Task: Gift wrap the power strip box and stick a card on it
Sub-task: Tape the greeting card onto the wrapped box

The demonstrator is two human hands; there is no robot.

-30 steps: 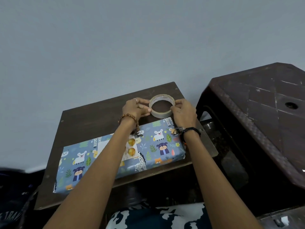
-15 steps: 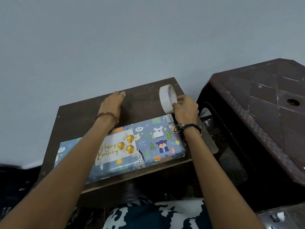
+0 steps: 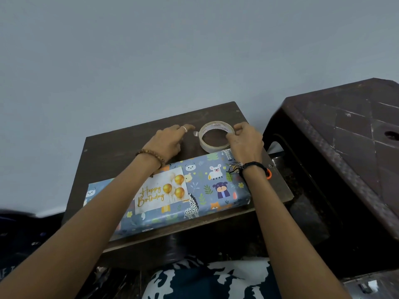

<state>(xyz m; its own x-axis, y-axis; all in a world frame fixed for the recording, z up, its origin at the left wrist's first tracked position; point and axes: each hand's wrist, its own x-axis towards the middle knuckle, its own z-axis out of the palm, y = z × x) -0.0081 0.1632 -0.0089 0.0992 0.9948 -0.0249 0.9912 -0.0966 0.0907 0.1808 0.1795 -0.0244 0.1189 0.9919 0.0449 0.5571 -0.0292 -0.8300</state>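
Note:
The box [image 3: 218, 186], wrapped in blue animal-print paper, lies along the near edge of a small dark wooden table [image 3: 121, 152]. A white "Happy Birthday" card [image 3: 160, 194] with gold balloons sits on its top face, partly under my left forearm. Behind the box a roll of clear tape [image 3: 216, 137] lies flat on the table. My right hand [image 3: 245, 143] grips the roll's right rim. My left hand [image 3: 169, 142] rests to the left of the roll, fingers reaching toward a short loose tape end [image 3: 196, 133] that sticks out from it.
A dark brown plastic stool [image 3: 345, 147] stands close on the right of the table. A plain grey wall [image 3: 151, 50] rises right behind the table. My patterned clothing [image 3: 205, 281] shows below the table's near edge.
The tape roll, held upright on edge by my right hand half a second ago, now lies flat. My left hand moved right, back toward the roll's loose end.

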